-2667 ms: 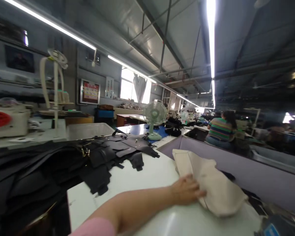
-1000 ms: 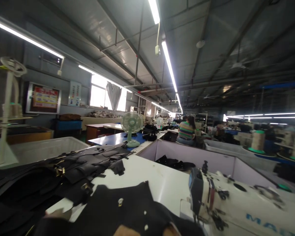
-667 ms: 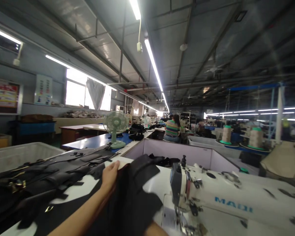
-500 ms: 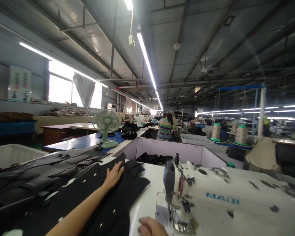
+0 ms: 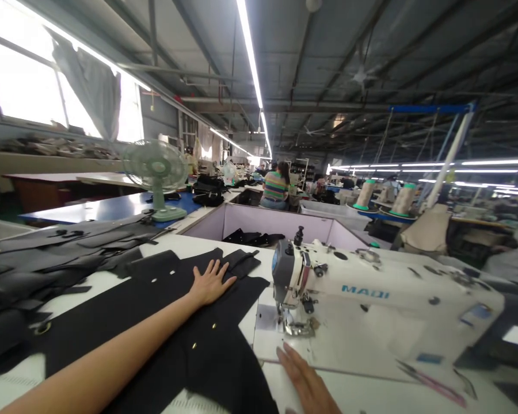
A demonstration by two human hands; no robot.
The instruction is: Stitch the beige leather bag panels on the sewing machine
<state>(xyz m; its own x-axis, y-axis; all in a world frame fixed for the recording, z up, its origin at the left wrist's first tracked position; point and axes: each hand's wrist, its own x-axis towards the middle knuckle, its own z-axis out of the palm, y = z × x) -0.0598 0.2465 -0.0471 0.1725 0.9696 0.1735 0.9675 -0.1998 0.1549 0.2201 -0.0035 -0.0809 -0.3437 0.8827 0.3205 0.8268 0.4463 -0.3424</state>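
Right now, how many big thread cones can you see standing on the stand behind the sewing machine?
2. One thread cone stands on the left of the blue stand, the other cone just right of it. More may be hidden farther back.

A fabric panel [image 5: 168,322] lies on the worktop [image 5: 371,397], left of the sewing machine [image 5: 371,293]. The left hand [image 5: 209,283] rests flat on the panel's far part; the right hand [image 5: 304,382] lies on the worktop just near of the machine's needle. A pile of cut pieces [image 5: 47,259] lies further left. Behind it stands a fan [image 5: 155,172], and a bin [image 5: 267,227] sits behind the machine.
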